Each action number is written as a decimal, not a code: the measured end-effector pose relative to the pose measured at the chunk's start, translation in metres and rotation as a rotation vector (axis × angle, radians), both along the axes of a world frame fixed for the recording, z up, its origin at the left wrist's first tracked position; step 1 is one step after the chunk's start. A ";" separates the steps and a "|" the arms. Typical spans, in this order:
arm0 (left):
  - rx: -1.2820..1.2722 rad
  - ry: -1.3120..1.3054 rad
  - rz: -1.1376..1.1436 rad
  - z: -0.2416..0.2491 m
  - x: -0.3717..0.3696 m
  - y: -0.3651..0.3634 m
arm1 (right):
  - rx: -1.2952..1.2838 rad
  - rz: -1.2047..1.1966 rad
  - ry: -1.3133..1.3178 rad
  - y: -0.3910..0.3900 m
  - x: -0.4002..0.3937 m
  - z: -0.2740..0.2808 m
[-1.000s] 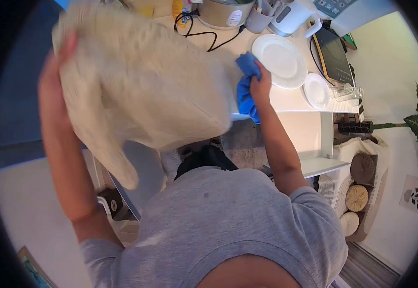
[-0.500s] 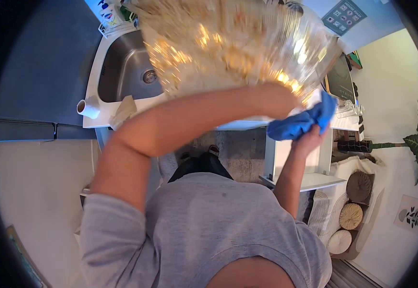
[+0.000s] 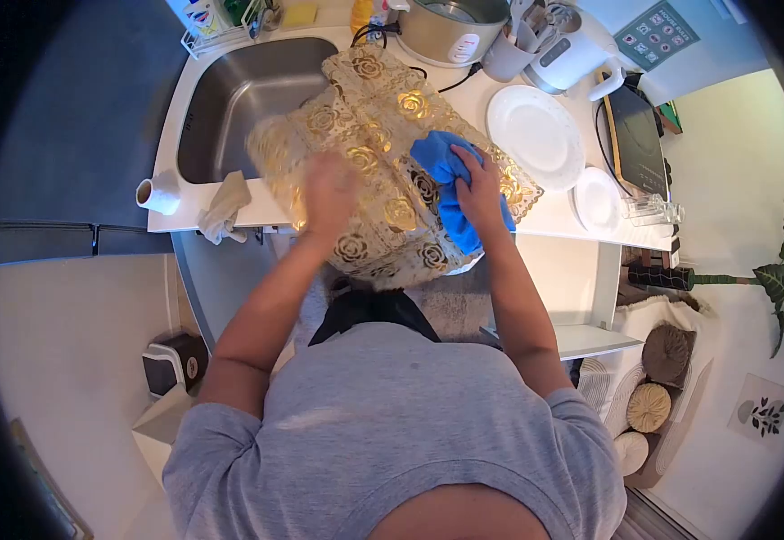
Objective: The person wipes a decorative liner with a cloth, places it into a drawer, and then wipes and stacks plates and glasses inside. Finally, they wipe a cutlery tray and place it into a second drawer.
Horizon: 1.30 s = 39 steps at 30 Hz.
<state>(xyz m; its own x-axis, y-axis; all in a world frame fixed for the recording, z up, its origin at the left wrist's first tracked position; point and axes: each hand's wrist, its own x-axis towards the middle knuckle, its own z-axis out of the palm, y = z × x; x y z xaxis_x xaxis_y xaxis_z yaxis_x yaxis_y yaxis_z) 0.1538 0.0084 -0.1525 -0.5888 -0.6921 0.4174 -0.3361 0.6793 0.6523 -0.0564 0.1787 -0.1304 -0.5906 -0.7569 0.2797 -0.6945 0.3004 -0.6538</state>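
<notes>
Okay, gold-patterned mat [image 3: 369, 162] is draped over the counter [image 3: 554, 214] front, reaching the sink [image 3: 252, 99] edge. My right hand [image 3: 480, 193] has its fingers curled into the bunched blue cloth [image 3: 450, 171], on the mat's right side. Left hand [image 3: 331, 191] is over the mat, blurred; I can't tell finger opening or grip. Wall sign [image 3: 655, 36] header reads "HOUSE RULES", rest illegible. Pot [image 3: 450, 31] label [image 3: 465, 47] has red print, too small to read.
</notes>
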 end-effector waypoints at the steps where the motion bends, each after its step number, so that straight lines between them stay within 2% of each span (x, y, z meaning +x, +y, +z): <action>1: -0.036 -0.006 0.219 0.000 0.010 -0.020 | 0.139 -0.058 0.074 -0.005 -0.001 -0.010; 2: -0.071 -0.013 0.437 0.001 0.018 -0.033 | 0.140 -0.051 0.073 -0.005 0.001 -0.015; 3: -0.069 -0.015 0.442 -0.005 0.025 -0.043 | 0.218 -0.109 0.141 -0.001 0.005 -0.018; 5: 0.162 -0.615 0.530 -0.024 0.036 -0.058 | 0.297 -0.163 0.214 0.010 0.009 -0.024; 7: 0.164 -0.651 0.483 -0.036 0.040 -0.063 | 0.315 -0.263 0.239 0.032 0.008 -0.030; 9: 0.199 -0.717 0.504 -0.018 0.036 -0.052 | 0.325 -0.294 0.241 0.055 0.011 -0.027; 15: 0.093 -0.621 0.552 -0.009 0.038 -0.038 | 0.345 -0.368 0.257 0.071 -0.003 -0.015; 17: 0.089 -0.571 0.507 0.001 0.038 -0.030 | 0.111 -0.277 -0.111 0.057 -0.011 -0.005; 19: 0.083 -0.524 0.461 -0.007 0.043 -0.025 | -0.078 -0.077 -0.047 0.017 0.022 0.031; 21: 0.073 -0.378 0.259 -0.040 0.049 -0.023 | -0.106 0.119 -0.037 -0.026 0.062 0.047; 23: 0.010 -0.336 0.242 -0.039 0.059 -0.007 | -0.042 0.252 -0.014 -0.063 0.105 0.022; 24: -0.051 -0.291 0.231 -0.039 0.064 0.000 | -0.042 0.320 0.111 -0.075 0.126 0.006; 25: -0.057 -0.291 0.231 -0.041 0.070 0.004 | -0.048 0.318 0.112 -0.075 0.132 -0.005; 27: -0.008 -0.382 0.212 -0.040 0.077 0.005 | 0.083 0.440 0.373 -0.077 0.138 -0.024; 29: 0.058 -0.364 0.218 -0.026 0.076 0.005 | 0.166 0.236 0.423 -0.072 0.084 -0.038; 30: 0.132 -0.348 0.224 -0.020 0.076 0.011 | 0.315 0.128 0.223 -0.062 0.045 -0.030; 31: 0.136 -0.348 0.223 -0.021 0.076 0.014 | 0.185 -0.055 0.413 -0.050 0.007 -0.035; 33: -0.065 -0.454 0.291 -0.021 0.075 0.014 | 0.154 -0.200 0.586 -0.033 -0.036 -0.026; 34: -0.066 -0.453 0.283 -0.020 0.078 0.014 | 0.157 -0.208 0.585 -0.035 -0.032 -0.031; 36: 0.078 -0.399 0.201 -0.020 0.080 0.008 | 0.108 -0.093 0.351 -0.064 0.001 -0.020; 37: 0.078 -0.401 0.192 -0.018 0.084 0.008 | -0.021 -0.012 0.301 -0.078 0.039 -0.014; 38: 0.129 -0.379 0.163 -0.014 0.090 0.009 | -0.036 0.180 0.259 -0.090 0.076 -0.008; 39: 0.173 -0.348 0.134 -0.011 0.093 0.008 | -0.015 0.219 0.387 -0.094 0.117 -0.011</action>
